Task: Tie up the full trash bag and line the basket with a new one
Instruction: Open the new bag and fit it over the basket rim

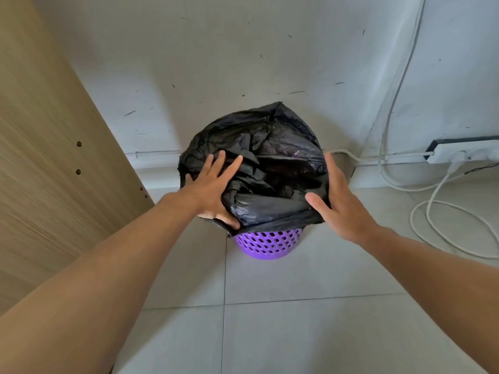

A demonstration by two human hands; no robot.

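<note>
- Two bare forearms reach forward from the bottom corners toward a basket standing on the floor near the corner of the room.
- Pale grey square floor tiles (297, 333) with thin dark grout lines fill the lower part of the view.
- Behind the basket rises a white painted wall (216, 63) marked with small dark scuffs.
- Along the left edge stands a light wood-grain panel (40, 157) with a few small dark holes or screw heads in its face.
- At the middle sits the crumpled black plastic trash bag (270, 163), bulging up above the basket's rim, its edge folded down over the rim; its mouth is untied and gathered loosely.
- Under the bag, the round purple plastic basket with a lattice of small holes (267, 242) shows only its lower wall; it stands on the tiles, close to the wall.
- On the bag's left side lies the left hand (213, 190), fingers spread and fairly straight on the plastic, thumb down at the folded edge near the rim.
- Against the bag's right side is the right hand (343, 201), fingers straight and close together along the plastic, thumb spread apart and touching the near edge of the bag.
- Loose white electrical cables (437, 211) loop on the floor at the right, well apart from the basket, and run up the wall.
- Far right, a white power strip with a dark edge (459, 151) sits by the base of the wall with a white plug in it.
</note>
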